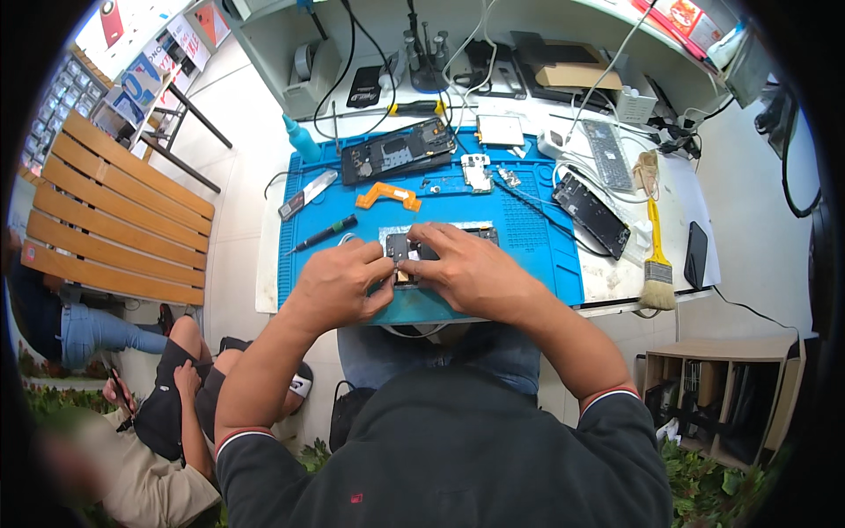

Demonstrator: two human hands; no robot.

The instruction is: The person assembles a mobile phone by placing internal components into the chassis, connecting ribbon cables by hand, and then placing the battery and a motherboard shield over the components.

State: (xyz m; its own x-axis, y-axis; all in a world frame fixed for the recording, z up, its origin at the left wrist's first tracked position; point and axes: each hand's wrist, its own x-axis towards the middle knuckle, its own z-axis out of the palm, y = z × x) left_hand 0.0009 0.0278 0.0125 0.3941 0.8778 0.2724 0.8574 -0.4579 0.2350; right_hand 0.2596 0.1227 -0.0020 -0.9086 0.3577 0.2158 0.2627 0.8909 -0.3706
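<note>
A disassembled phone (477,239) with a dark frame lies on a silvery sheet on the blue mat (528,282), near the front edge. My left hand (348,282) grips its left side with curled fingers, the tips pressed on it. My right hand (458,273) is closed around its middle, index finger and thumb on the inner parts, hiding much of it. Behind lie an orange flex cable (385,192), a dark phone housing (393,150) and a small board (477,173). A black pen-like tool (322,234) is left of my hands.
A blue bottle (301,136), a second opened phone (588,211), a yellow-handled brush (657,273) and a black phone (694,255) sit around the bench. At left are a wooden bench (114,242) and two people (158,466) (88,334). A low wooden cabinet (717,349) stands at right.
</note>
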